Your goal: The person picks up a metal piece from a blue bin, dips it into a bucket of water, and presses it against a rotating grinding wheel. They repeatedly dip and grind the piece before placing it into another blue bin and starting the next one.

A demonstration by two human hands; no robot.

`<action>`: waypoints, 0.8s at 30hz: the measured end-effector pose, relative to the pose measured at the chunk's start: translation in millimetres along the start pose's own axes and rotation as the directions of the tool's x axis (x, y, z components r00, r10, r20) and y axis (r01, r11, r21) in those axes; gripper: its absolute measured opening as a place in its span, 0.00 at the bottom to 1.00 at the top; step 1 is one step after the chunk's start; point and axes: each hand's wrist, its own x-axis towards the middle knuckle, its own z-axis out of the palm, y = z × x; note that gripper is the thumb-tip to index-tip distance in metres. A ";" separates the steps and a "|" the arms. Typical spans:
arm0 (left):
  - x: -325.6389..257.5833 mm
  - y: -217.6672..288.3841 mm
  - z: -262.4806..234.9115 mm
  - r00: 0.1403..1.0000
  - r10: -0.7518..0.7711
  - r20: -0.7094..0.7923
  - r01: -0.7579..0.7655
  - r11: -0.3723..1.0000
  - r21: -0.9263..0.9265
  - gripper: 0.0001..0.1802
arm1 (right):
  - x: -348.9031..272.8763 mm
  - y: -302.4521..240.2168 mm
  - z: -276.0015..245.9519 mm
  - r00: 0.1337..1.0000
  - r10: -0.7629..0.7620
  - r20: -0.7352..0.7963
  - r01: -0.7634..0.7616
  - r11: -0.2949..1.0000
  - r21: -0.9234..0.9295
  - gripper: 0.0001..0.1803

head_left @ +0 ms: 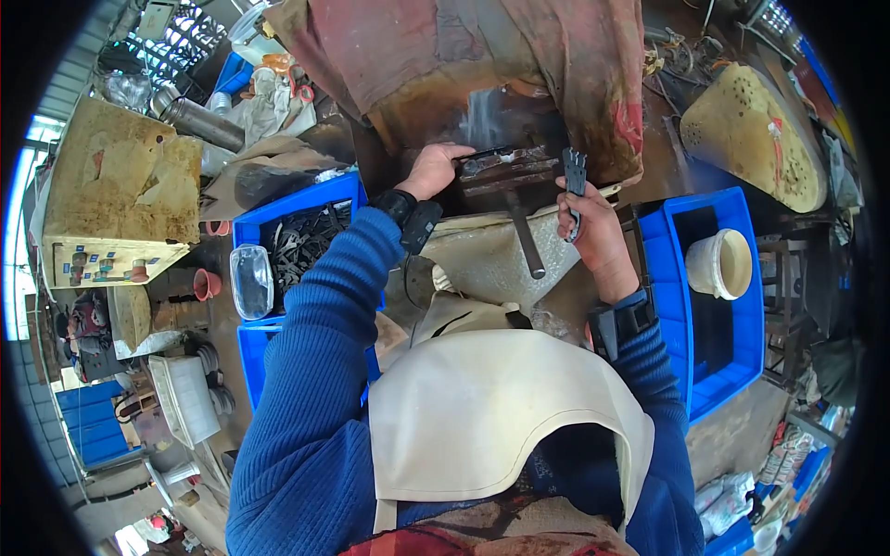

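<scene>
My left hand (434, 171) is closed, with a thin dark metal piece (489, 152) reaching from its fingertips along the back of a worn metal rest (510, 171). My right hand (593, 227) grips a small bundle of dark grey metal pieces (575, 172) whose upper end is split into prongs, like forks; their exact kind is unclear. It is held upright, right of the rest. From the rest, a round metal bar (527, 236) sticks out toward me. Behind it, a pale streak of water or spray (482, 116) shows under a stained cloth hood (436, 46).
A blue bin (297, 202) on the left holds many dark metal pieces, with a clear plastic tub (252, 281) at its edge. Another blue bin (681, 306), on the right, carries a white bucket (719, 264). A yellowed control box (120, 195) stands far left. My cream apron (491, 408) covers my lap.
</scene>
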 end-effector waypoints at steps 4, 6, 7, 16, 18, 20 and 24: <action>-0.9 2.1 -2.9 0.997 -0.065 0.042 0.068 0.994 -0.083 0.22 | -0.3 5.0 -6.0 1.000 0.011 -0.005 -0.012 0.999 -0.031 0.18; -1.1 4.6 -5.1 0.998 0.027 0.051 -0.030 0.997 0.070 0.23 | -1.1 5.5 -10.5 1.000 0.014 -0.017 -0.014 0.999 -0.041 0.18; -1.6 5.7 -6.0 0.996 0.071 0.061 -0.079 0.986 0.146 0.23 | -1.5 6.3 -12.6 1.000 0.015 -0.028 -0.016 0.999 -0.051 0.18; -3.6 32.6 -16.3 0.978 0.181 0.107 -0.209 0.891 0.403 0.22 | 2.0 4.3 -1.7 0.999 0.005 -0.042 -0.012 0.988 -0.156 0.16; -8.8 49.5 -26.5 0.987 0.101 0.124 -0.147 0.879 0.455 0.23 | 4.5 -6.1 -3.3 0.997 -0.052 -0.061 0.039 0.979 -0.198 0.16; -18.5 66.6 -35.8 0.991 0.065 0.120 -0.116 0.864 0.490 0.23 | 5.8 -19.5 -0.9 0.983 -0.160 -0.086 0.130 0.951 -0.279 0.15; -35.8 107.2 -31.3 0.971 0.200 -0.133 -0.112 0.868 0.484 0.25 | 22.3 -46.5 4.8 0.940 -0.317 -0.127 0.236 0.873 -0.428 0.12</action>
